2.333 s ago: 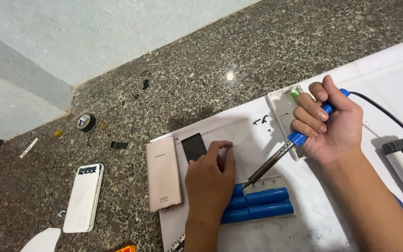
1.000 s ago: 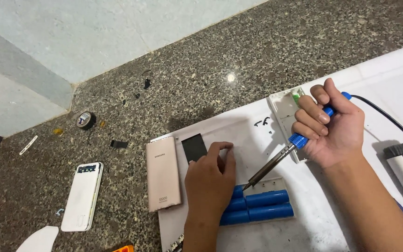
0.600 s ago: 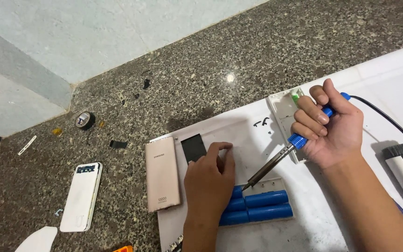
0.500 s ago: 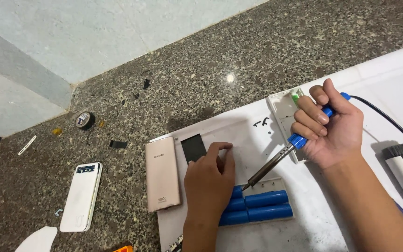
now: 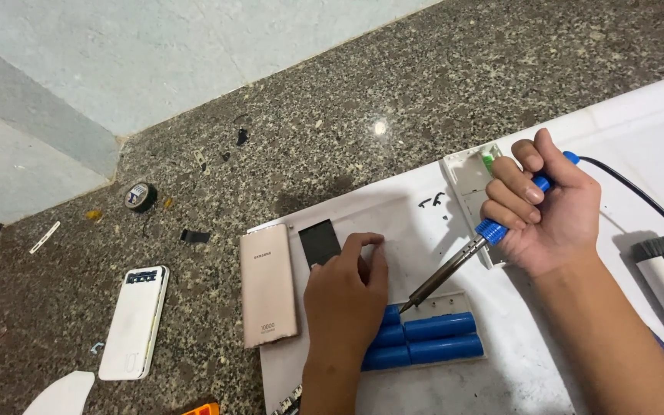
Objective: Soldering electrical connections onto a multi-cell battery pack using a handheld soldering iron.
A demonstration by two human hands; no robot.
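My right hand (image 5: 543,211) grips a blue-handled soldering iron (image 5: 455,265); its dark tip points down-left and meets the top edge of a pack of blue cylindrical battery cells (image 5: 428,338). My left hand (image 5: 345,296) rests palm-down on the left end of that pack, pressing it onto the white sheet (image 5: 393,215), and hides the cells' left ends. A black cord (image 5: 639,196) runs from the iron's rear toward the right.
A rose-gold power bank (image 5: 268,284) and a small black rectangle (image 5: 319,242) lie left of my left hand. A white power bank (image 5: 134,321) lies on the granite floor (image 5: 332,100) farther left. Black tape roll (image 5: 141,196), open white casing (image 5: 470,173), scattered scraps.
Almost nothing has moved. Both hands keep their places, and the iron's tip stays at the top edge of the blue cells.
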